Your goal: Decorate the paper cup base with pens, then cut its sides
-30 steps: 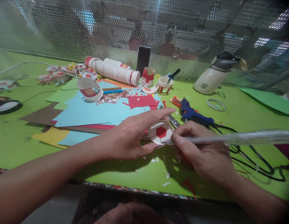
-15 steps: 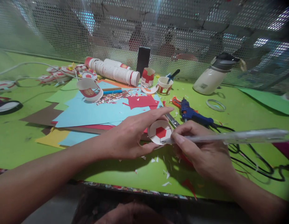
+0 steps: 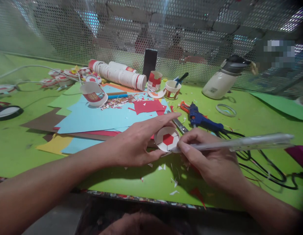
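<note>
Between the thumb and fingers of my left hand (image 3: 139, 142) is a cut-down paper cup (image 3: 161, 147), its round white end facing me. A red hexagon (image 3: 168, 139) sits in the middle of that end, with thin dark lines running from its corners toward the rim. My right hand (image 3: 207, 160) grips a clear pen (image 3: 249, 142), whose tip touches the lower part of the white end near the rim. The pen's barrel points out to the right. Some of the right fingers are hidden behind the hand and the cup.
Beyond my hands lie scissors (image 3: 180, 126), a blue glue gun (image 3: 202, 119) with a black cord, and stacked coloured paper (image 3: 92, 119). Cut cups (image 3: 172, 88), a row of nested cups (image 3: 119, 73), a phone (image 3: 150, 63) and a bottle (image 3: 220, 80) stand farther back. Scraps (image 3: 174, 182) litter the front.
The pen and my right hand have shifted slightly left, the tip moving down toward the rim. My left hand keeps its hold on the cup, almost unmoved.
</note>
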Demonstrator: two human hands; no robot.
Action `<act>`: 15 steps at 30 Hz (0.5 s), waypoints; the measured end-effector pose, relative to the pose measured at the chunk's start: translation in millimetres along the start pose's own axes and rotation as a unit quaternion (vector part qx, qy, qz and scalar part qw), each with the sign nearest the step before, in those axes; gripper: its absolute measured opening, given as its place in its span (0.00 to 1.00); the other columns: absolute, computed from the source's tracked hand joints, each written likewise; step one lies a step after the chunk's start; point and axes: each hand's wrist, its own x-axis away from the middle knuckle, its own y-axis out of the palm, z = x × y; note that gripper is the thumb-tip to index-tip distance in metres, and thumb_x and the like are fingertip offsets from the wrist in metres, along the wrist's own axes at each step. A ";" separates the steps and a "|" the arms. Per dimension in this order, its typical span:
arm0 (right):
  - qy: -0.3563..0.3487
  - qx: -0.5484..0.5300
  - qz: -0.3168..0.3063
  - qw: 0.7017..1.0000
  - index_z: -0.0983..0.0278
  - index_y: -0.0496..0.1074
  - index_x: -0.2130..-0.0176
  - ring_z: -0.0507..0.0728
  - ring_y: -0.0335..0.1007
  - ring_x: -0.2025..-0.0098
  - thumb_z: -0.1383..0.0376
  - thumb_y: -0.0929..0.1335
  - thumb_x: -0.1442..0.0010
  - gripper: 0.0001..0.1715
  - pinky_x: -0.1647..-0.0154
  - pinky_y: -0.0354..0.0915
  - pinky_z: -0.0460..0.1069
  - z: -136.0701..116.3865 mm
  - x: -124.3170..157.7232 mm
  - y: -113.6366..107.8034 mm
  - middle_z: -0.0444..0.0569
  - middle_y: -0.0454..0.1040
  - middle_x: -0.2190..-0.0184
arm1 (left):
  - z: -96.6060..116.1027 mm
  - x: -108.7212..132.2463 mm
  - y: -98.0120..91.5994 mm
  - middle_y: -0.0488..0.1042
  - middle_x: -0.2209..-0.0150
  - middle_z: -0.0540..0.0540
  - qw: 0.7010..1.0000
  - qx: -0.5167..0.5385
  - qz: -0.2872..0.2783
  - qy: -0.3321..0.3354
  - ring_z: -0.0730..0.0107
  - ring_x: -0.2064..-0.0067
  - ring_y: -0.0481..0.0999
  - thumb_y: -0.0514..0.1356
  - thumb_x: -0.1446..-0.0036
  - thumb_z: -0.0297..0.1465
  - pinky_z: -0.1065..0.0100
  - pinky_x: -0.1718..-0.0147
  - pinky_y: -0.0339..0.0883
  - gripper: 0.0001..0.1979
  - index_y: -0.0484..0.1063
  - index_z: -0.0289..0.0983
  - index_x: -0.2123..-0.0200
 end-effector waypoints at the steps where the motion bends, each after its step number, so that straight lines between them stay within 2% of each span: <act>1: 0.001 0.000 0.006 1.000 0.61 0.69 0.74 0.47 0.57 0.85 0.65 0.65 0.41 0.09 0.85 0.55 0.43 -0.2 0.4 -0.1 0.37 0.67 0.84 | 0.1 0.2 0.0 0.68 0.41 0.40 1.000 0.000 0.001 -0.002 0.64 0.43 0.71 0.60 0.45 0.25 0.64 0.45 0.66 0.37 0.50 0.40 0.34; 6: 0.001 0.003 0.028 1.000 0.60 0.69 0.74 0.47 0.56 0.86 0.65 0.66 0.41 0.10 0.85 0.54 0.44 -0.4 0.7 -0.5 0.37 0.67 0.84 | 0.6 0.6 -0.4 0.70 0.43 0.41 1.000 0.001 0.001 -0.004 0.65 0.45 0.72 0.60 0.45 0.25 0.65 0.45 0.67 0.37 0.50 0.40 0.34; 15: -0.017 -0.015 -0.002 1.000 0.61 0.68 0.74 0.46 0.57 0.85 0.67 0.66 0.42 0.09 0.84 0.55 0.43 2.1 0.8 0.5 0.36 0.67 0.84 | 0.8 0.8 -0.3 0.66 0.39 0.42 1.000 -0.011 -0.003 0.006 0.64 0.43 0.71 0.59 0.46 0.24 0.65 0.44 0.66 0.38 0.49 0.42 0.34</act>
